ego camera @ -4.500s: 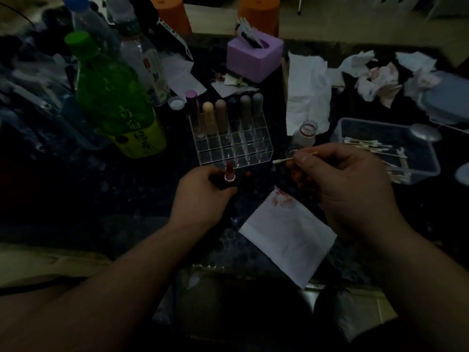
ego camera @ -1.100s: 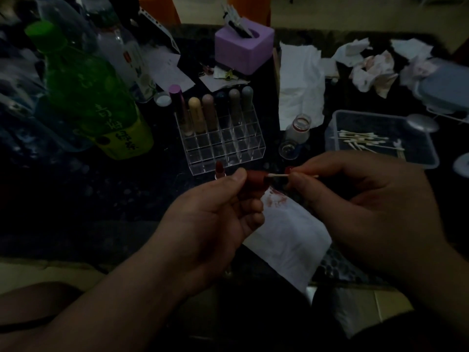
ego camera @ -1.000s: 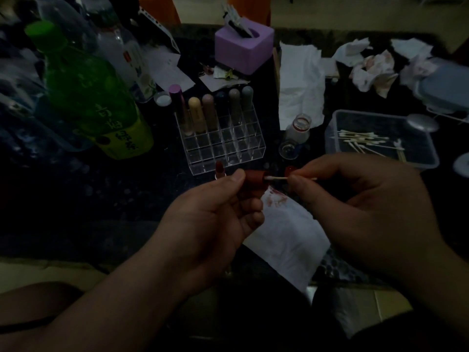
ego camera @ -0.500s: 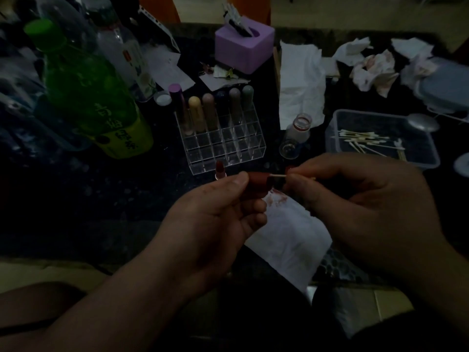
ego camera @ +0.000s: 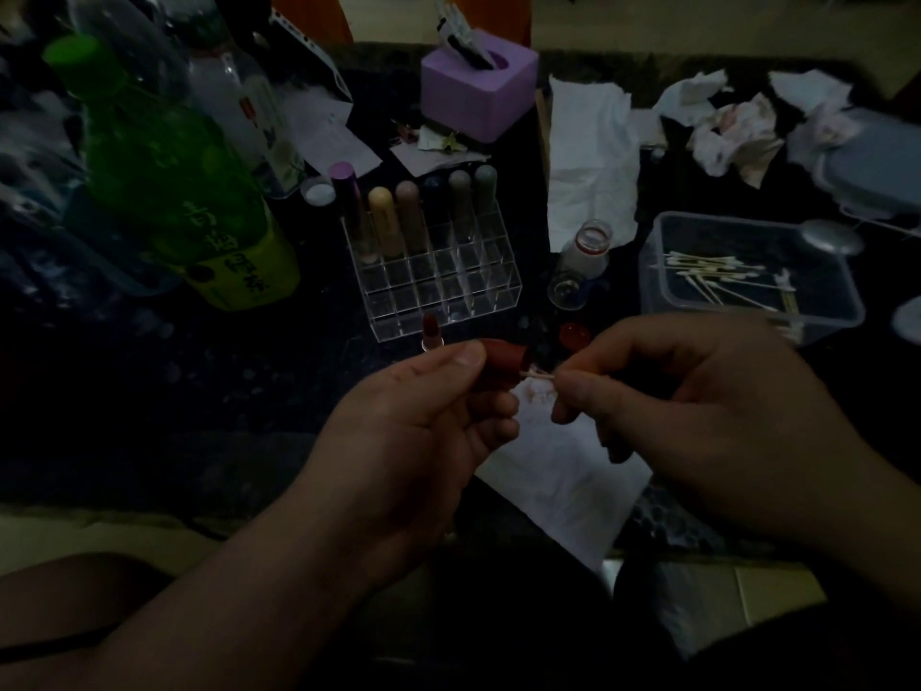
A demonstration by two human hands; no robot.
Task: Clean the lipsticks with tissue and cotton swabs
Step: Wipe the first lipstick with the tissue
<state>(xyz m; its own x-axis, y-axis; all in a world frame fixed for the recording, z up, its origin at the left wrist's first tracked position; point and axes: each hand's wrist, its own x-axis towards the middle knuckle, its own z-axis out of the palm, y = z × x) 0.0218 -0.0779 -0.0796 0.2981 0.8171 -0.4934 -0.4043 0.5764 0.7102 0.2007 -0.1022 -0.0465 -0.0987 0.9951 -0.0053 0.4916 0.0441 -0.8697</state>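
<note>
My left hand (ego camera: 413, 431) grips a dark red lipstick cap (ego camera: 503, 359), its open end turned to the right. My right hand (ego camera: 697, 416) pinches a cotton swab (ego camera: 537, 375) whose tip is inside the cap's mouth. An uncapped red lipstick (ego camera: 430, 330) stands on the dark table in front of the clear organizer (ego camera: 443, 286), which holds several capped lipsticks in its back row. A white tissue (ego camera: 558, 471) with red smears lies flat under my hands.
A clear box of cotton swabs (ego camera: 747, 276) sits at right. A small glass bottle (ego camera: 580, 261) and a red cap (ego camera: 573, 335) are near the organizer. A green bottle (ego camera: 169, 182), purple tissue box (ego camera: 478, 87), unfolded tissue (ego camera: 590, 172) and crumpled stained tissues (ego camera: 737, 132) crowd the back.
The lipstick was set down by the organizer and my left hand took up its cap. In the last second the swab went deeper into the cap and my right hand closed in.
</note>
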